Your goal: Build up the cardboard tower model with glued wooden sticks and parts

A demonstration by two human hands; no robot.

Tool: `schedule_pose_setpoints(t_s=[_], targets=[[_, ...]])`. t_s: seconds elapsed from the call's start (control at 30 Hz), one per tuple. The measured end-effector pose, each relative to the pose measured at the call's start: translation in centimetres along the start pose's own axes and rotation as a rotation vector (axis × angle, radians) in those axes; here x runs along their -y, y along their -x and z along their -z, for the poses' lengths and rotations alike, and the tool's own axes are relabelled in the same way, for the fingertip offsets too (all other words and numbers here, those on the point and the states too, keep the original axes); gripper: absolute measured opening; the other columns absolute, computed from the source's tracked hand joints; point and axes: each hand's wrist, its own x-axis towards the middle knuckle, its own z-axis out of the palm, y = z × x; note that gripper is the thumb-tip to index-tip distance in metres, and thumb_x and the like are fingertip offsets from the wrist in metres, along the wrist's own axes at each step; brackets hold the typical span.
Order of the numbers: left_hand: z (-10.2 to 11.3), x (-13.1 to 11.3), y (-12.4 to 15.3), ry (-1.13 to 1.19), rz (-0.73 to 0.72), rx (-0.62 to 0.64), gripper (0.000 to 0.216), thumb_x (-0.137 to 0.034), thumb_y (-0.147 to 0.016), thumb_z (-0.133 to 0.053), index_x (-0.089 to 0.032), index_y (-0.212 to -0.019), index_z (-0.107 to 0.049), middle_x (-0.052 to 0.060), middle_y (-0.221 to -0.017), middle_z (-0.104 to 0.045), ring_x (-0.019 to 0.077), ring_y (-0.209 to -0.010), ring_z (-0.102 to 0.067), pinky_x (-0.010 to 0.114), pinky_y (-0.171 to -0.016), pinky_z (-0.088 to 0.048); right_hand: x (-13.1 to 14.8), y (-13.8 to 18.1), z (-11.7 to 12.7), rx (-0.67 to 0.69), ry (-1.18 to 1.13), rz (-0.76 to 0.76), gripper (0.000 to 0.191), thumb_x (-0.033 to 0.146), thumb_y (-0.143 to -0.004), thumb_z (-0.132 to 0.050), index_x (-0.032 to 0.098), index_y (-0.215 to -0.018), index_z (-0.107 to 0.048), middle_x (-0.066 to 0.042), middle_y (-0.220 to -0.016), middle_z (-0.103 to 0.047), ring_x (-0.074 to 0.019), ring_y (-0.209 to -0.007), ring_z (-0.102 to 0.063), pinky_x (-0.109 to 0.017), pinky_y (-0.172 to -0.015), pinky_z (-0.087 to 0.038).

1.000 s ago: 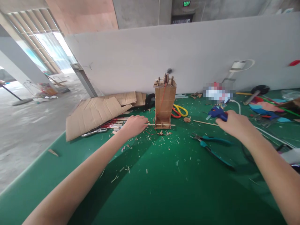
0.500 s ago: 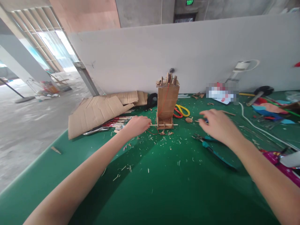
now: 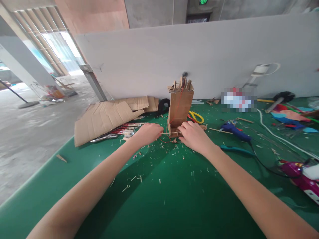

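A tall cardboard tower (image 3: pixel 179 106) stands upright on the green table (image 3: pixel 159 199), with a red string running down its front. A thin wooden stick (image 3: pixel 166 133) runs across its base. My left hand (image 3: pixel 148 132) pinches the stick's left end, fingers closed. My right hand (image 3: pixel 194 135) rests at the tower's base on the right, fingers curled onto the stick or the base. A blue glue gun (image 3: pixel 234 129) lies on the table to the right of my right hand.
Flat cardboard sheets (image 3: pixel 107 116) and craft knives (image 3: pixel 124 127) lie at the left. Yellow scissors (image 3: pixel 198 117) sit behind the tower, teal pliers (image 3: pixel 234 150) at the right. Coloured scraps, a white cable and a pink tool (image 3: pixel 301 172) crowd the right side. Wood shavings are scattered about.
My right hand let go of the blue glue gun, left it on the table, and moved left to the tower's base. My left hand stayed on the stick.
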Motion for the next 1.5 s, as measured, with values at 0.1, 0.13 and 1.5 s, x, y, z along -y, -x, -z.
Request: schedule_pose_setpoints(t_s=[0.1, 0.13, 1.5], targets=[[-0.1, 0.0, 0.0, -0.002, -0.009, -0.006, 0.021, -0.025, -0.092, -0.039, -0.019, -0.084, -0.058, 0.004, -0.081, -0.063, 0.0159, -0.073, -0.059, 0.027, -0.063, -0.041, 0.1, 0.2, -0.3, -0.025, -0.009, -0.003, 0.019, 0.026, -0.081, -0.058, 0.016, -0.095, -0.063, -0.009, -0.088, -0.06, -0.0245, -0.086, -0.051, -0.034, -0.071, -0.035], [-0.1, 0.0, 0.0, -0.006, -0.011, -0.009, 0.022, -0.024, -0.092, -0.039, -0.018, -0.083, -0.058, 0.004, -0.081, -0.063, 0.0159, -0.072, -0.059, 0.027, -0.063, -0.04, 0.1, 0.2, -0.4, -0.036, -0.014, -0.005, 0.018, 0.026, -0.081, -0.058, 0.016, -0.095, -0.063, -0.009, -0.088, -0.061, -0.0244, -0.085, -0.051, -0.034, -0.071, -0.034], [-0.3, 0.0, -0.1, -0.019, -0.027, -0.003, 0.025, -0.025, -0.093, -0.038, -0.017, -0.084, -0.059, 0.004, -0.082, -0.064, 0.0161, -0.075, -0.059, 0.027, -0.064, -0.039, -0.4, 1.0, -1.3, -0.117, -0.062, -0.052, 0.024, 0.025, -0.084, -0.05, 0.016, -0.103, -0.061, -0.01, -0.099, -0.061, -0.0261, -0.091, -0.048, -0.036, -0.073, -0.033]])
